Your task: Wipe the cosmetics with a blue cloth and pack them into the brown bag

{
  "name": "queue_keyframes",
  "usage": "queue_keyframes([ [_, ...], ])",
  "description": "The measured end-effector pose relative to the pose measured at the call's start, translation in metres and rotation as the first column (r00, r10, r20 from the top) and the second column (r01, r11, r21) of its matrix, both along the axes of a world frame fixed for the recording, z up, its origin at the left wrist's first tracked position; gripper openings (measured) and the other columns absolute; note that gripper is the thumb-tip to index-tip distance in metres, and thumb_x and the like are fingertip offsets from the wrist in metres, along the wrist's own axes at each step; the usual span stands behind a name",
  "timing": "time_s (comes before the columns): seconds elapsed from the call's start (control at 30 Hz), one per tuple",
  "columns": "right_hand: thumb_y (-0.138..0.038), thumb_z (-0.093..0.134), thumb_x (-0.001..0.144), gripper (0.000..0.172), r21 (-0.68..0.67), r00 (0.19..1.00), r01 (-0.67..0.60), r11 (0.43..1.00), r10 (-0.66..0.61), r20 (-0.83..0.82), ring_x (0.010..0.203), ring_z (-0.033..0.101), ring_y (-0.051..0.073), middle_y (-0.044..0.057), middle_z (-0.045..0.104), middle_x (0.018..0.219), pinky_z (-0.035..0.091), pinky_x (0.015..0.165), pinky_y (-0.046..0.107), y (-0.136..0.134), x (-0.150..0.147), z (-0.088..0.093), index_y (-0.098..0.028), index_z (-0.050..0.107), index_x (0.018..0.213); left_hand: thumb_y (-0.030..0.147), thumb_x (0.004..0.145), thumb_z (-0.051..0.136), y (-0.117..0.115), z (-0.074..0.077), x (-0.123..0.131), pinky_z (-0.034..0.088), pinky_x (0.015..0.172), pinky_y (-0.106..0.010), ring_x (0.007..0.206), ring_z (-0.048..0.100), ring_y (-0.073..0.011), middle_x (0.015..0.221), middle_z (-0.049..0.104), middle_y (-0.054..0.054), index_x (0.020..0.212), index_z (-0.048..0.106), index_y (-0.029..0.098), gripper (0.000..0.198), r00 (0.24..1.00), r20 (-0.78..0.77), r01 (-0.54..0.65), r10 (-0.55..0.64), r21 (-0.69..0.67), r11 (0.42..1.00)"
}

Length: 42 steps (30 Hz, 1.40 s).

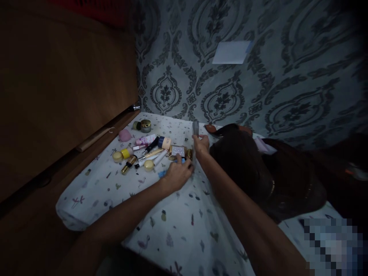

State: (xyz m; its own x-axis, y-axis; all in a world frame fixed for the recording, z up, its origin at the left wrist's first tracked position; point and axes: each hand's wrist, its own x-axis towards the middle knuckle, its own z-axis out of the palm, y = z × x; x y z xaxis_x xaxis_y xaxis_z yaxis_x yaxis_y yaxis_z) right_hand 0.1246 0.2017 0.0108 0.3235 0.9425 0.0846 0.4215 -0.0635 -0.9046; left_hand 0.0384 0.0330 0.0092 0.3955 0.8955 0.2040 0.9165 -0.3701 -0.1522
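My right hand (201, 145) is closed in a pinch around the lower end of a slim grey item (196, 128). This item stands upright, rounded at the top, and its kind is unclear in the dim light. Beside it, my left hand (177, 175) reaches over the cosmetics with fingers apart. Its fingertips touch or hover by a glittery gold-edged case (178, 150); exact contact is hard to tell. Something blue (162, 173) shows partly under that hand. Close by lie a jar with a dark blue band (164, 143), a black tube (151, 145) and a pale yellow round pot (148, 165).
Further left are a pink sponge (125, 135), a gold-lidded jar (145, 125), a yellow-capped bottle (125, 153) and a gold-and-black tube (129, 165). A dark brown bag (238, 165) lies right of my hands. Patterned wall (224, 96) and wooden panel (69, 76) border the printed sheet (178, 214).
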Motion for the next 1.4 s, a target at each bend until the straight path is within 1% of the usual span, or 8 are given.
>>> queue_keyframes([
  [0.27,-0.045,0.059,0.075,0.042,0.169,0.948,-0.018,0.985,0.071,-0.311,0.080,0.061,0.018,0.000,0.063,0.089,0.048,0.071,0.029,-0.076,0.013,-0.016,-0.021,0.058,0.110,0.009,0.092,0.046,-0.002,0.001,-0.010,0.060,0.076,-0.042,0.129,0.049,-0.0380,0.151,0.045,-0.016,0.135,0.054,0.021,0.045,0.996,0.092,0.002,-0.003,0.009,1.000],
  [0.4,-0.051,0.066,0.074,0.049,0.240,0.853,-0.091,0.966,0.200,-0.482,0.085,0.061,0.018,0.002,0.066,0.096,0.049,0.070,0.028,-0.126,0.023,-0.025,-0.022,0.061,0.113,0.005,0.086,0.048,0.003,0.001,-0.013,0.059,0.083,-0.045,0.127,0.052,-0.0344,0.156,0.039,-0.014,0.141,0.045,0.023,0.058,0.945,0.320,-0.058,0.063,-0.024,0.998],
  [0.6,-0.051,0.069,0.074,0.045,0.176,0.592,-0.271,0.946,0.308,-0.745,0.073,0.062,0.018,0.002,0.070,0.086,0.045,0.054,0.024,-0.174,0.036,-0.029,-0.023,0.063,0.108,0.006,0.079,0.048,0.023,-0.001,-0.034,0.049,0.102,-0.045,0.117,0.057,-0.0268,0.124,0.058,-0.012,0.124,0.052,0.019,0.048,0.573,0.820,-0.129,0.005,0.084,0.988],
  [0.73,-0.055,0.070,0.071,0.044,0.145,0.510,-0.338,0.930,0.311,-0.802,0.066,0.062,0.018,0.004,0.072,0.077,0.039,0.044,0.022,-0.186,0.039,-0.021,-0.021,0.064,0.099,0.017,0.085,0.046,0.028,0.011,-0.041,0.048,0.101,-0.043,0.109,0.059,-0.0242,0.114,0.062,-0.009,0.120,0.054,0.018,0.035,0.378,0.919,-0.165,-0.115,0.189,0.968],
  [0.83,-0.056,0.065,0.074,0.041,0.125,0.501,-0.396,0.910,0.329,-0.801,0.055,0.057,0.016,0.002,0.068,0.066,0.031,0.038,0.021,-0.189,0.040,-0.015,-0.020,0.066,0.093,0.030,0.090,0.047,0.025,0.022,-0.038,0.041,0.108,-0.043,0.119,0.056,-0.0259,0.120,0.062,-0.010,0.116,0.061,0.019,0.031,0.453,0.870,-0.056,-0.195,0.247,0.967],
  [1.0,-0.056,0.059,0.076,0.038,0.067,0.560,-0.403,0.913,0.304,-0.770,0.048,0.052,0.014,-0.001,0.061,0.056,0.021,0.037,0.020,-0.184,0.049,-0.013,-0.020,0.067,0.086,0.042,0.086,0.053,0.022,0.028,-0.035,0.047,0.095,-0.037,0.104,0.062,-0.0264,0.108,0.069,-0.007,0.107,0.067,0.019,0.035,0.469,0.883,-0.019,-0.015,0.028,0.999],
  [1.2,-0.057,0.067,0.070,0.039,0.111,0.611,-0.414,0.903,0.366,-0.702,0.054,0.052,0.013,-0.001,0.062,0.065,0.026,0.043,0.022,-0.180,0.059,-0.014,-0.019,0.072,0.083,0.048,0.065,0.070,0.023,0.036,-0.038,0.042,0.052,-0.024,0.061,0.054,-0.0169,0.071,0.063,0.001,0.087,0.068,0.019,0.036,0.193,0.944,-0.101,0.267,-0.252,0.962],
  [1.4,-0.043,0.070,0.072,0.028,0.252,0.671,-0.421,0.871,0.486,-0.559,0.071,0.053,0.015,0.000,0.064,0.079,0.042,0.065,0.026,-0.181,0.062,-0.012,-0.023,0.078,0.090,0.040,0.069,0.074,0.024,0.036,-0.049,0.038,0.044,-0.021,0.050,0.050,-0.0126,0.059,0.060,0.005,0.095,0.068,0.019,0.034,0.034,0.894,-0.048,0.447,-0.446,0.894],
])
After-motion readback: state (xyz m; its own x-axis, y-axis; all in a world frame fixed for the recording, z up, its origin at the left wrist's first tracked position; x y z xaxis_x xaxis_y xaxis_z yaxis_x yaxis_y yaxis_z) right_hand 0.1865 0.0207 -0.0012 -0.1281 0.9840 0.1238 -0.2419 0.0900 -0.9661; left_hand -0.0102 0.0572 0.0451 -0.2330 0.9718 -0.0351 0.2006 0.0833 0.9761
